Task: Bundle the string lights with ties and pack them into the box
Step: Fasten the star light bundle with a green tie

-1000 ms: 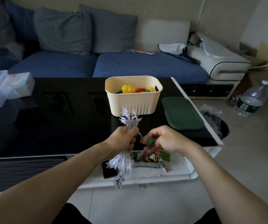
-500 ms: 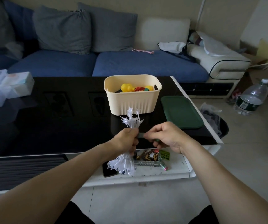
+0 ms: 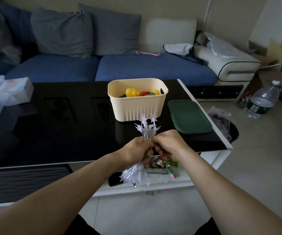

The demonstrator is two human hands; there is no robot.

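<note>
Box [image 3: 137, 106] on table [image 3: 52, 133], lid [image 3: 188, 116] to its right

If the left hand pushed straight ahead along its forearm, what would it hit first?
Probably the cream ribbed plastic box, just beyond the left hand gripping the white star string lights; depth is unclear.

Brightness: a dim, underexposed room is shown, with muted colours.
Light source: soft daylight is received from the right, where the floor tiles [image 3: 264, 150] appear palest.
Glare: faint reflections are carried by the glossy black counter [image 3: 52, 129].
Distortion: straight lines are bowed at the edges by the wide-angle lens.
Focus: the left edge is rendered soft and smeared.
</note>
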